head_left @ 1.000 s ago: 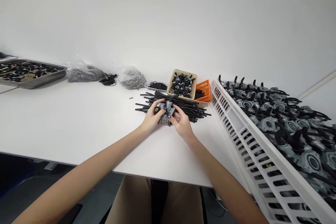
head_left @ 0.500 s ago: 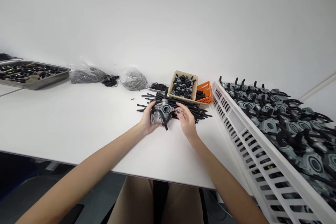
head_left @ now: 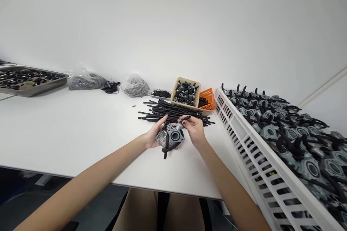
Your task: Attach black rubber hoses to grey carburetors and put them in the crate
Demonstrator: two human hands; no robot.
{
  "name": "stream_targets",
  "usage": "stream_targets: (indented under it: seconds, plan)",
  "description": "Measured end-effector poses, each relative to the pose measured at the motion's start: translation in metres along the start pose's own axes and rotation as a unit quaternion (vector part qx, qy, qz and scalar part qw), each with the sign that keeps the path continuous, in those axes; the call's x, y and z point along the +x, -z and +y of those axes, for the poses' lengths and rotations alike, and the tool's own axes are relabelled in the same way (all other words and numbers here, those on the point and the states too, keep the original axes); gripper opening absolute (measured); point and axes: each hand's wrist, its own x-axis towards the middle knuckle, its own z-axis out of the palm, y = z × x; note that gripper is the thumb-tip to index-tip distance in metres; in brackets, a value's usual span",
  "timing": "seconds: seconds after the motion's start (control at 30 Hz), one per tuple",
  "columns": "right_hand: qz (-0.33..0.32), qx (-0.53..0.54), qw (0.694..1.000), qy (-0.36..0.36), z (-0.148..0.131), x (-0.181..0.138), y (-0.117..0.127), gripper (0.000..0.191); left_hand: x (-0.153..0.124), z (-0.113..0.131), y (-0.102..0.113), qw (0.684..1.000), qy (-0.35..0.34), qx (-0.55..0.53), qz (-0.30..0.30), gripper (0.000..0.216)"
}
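Note:
A grey metal carburetor body (head_left: 171,136) with a black hose hanging from it is held just above the white table (head_left: 81,130). My left hand (head_left: 154,136) cups it from the left, fingers wrapped round it. My right hand (head_left: 193,130) is at its right side and pinches a short black tube (head_left: 186,118) between thumb and fingers, against the top of the part. A pile of black tubes (head_left: 173,111) lies just behind both hands.
A beige bin of black-and-silver parts (head_left: 185,92) and an orange basket (head_left: 207,99) stand behind the tubes. A white slatted crate (head_left: 260,158) of finished carburetor bodies fills the right. Two plastic bags of small parts (head_left: 135,86) and a metal tray (head_left: 29,79) sit at the back left.
The part has been turned and drawn nearer to me, its round opening now facing up. My right hand let go of it, then came back pinching a short black tube.

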Motion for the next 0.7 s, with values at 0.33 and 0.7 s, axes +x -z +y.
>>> stream_targets:
  seconds: [0.33, 0.7]
  plan:
    - [-0.032, -0.048, 0.998, 0.000, 0.010, 0.001, 0.000, 0.080, 0.006, -0.001, -0.002, 0.975, -0.179, 0.073, 0.108, 0.061]
    - [0.019, -0.214, 0.975, 0.061, 0.021, -0.003, -0.014, 0.074, 0.024, 0.009, 0.026, 0.835, -0.391, 0.285, 0.262, 0.069]
